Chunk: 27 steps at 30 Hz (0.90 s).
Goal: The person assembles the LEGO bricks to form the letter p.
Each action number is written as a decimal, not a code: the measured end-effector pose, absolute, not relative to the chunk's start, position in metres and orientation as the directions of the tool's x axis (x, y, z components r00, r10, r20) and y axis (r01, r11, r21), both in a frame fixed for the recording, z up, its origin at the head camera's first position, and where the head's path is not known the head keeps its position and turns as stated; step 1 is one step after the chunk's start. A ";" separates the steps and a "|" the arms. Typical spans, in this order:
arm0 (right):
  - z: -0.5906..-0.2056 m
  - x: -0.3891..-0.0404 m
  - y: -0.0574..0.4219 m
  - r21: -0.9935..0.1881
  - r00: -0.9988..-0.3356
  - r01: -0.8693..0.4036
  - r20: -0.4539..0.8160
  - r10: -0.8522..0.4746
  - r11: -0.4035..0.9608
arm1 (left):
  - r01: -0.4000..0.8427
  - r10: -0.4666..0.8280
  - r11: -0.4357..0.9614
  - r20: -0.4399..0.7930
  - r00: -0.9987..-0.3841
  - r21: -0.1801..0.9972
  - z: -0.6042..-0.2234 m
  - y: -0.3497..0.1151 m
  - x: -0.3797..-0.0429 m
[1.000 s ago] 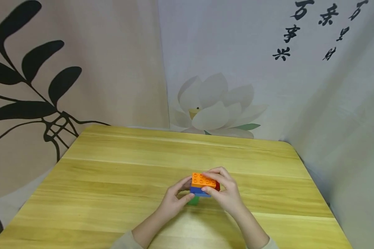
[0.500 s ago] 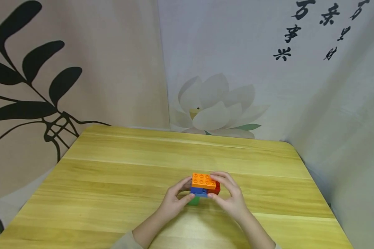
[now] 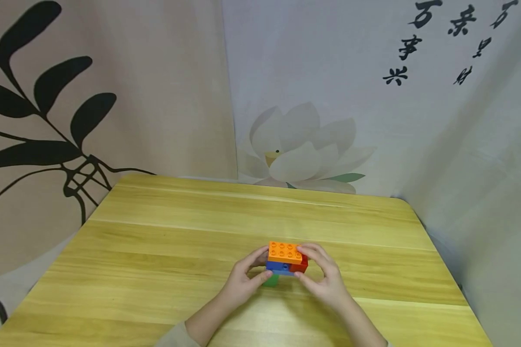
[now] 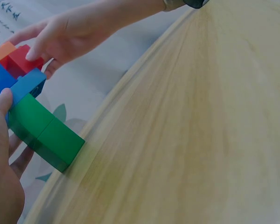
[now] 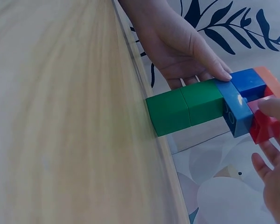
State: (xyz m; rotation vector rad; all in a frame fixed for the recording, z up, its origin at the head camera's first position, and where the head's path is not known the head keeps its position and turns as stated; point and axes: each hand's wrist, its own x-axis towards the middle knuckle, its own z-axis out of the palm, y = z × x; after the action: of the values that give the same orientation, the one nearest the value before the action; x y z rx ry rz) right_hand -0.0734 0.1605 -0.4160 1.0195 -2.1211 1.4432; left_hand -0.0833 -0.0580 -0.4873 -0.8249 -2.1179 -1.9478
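A small tower of toy building blocks stands between both hands over the table. Two green blocks (image 5: 186, 109) form its base, with a lighter blue block (image 5: 234, 109) above them. Higher up, a dark blue block (image 3: 277, 266) and a red block (image 3: 298, 266) sit side by side, and an orange studded block (image 3: 285, 252) tops them. My left hand (image 3: 242, 280) grips the tower's left side, its thumb on the blue part. With thumb and fingers, my right hand (image 3: 327, 278) pinches the right end at the red block, a fingertip touching the orange block's corner.
The wooden table (image 3: 178, 231) spreads around the hands. Behind it hangs a pale curtain (image 3: 169, 96) printed with dark leaves, a lotus and black characters. More curtain runs along the right edge of the table.
My right hand has slid right and slightly down, off the orange block's top and the blue front, so the red block shows. My left hand keeps its grip.
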 end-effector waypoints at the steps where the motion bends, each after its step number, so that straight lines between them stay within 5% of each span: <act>1: -0.417 -0.073 0.161 -0.636 -0.664 -0.742 0.657 -0.356 0.211 | 0.483 0.293 0.006 0.460 -0.838 0.876 -0.492 -0.058 -0.085; 27: -0.411 -0.080 0.167 -0.712 -0.715 -0.676 0.574 -0.399 0.188 | 0.495 0.244 -0.019 0.484 -0.841 0.869 -0.473 -0.055 -0.082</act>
State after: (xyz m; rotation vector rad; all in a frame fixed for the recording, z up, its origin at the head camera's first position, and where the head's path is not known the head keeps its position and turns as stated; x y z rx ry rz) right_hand -0.0805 0.1670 -0.4105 1.0277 -2.2058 1.5382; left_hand -0.0815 -0.0551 -0.4727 -0.7891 -2.0583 -1.9639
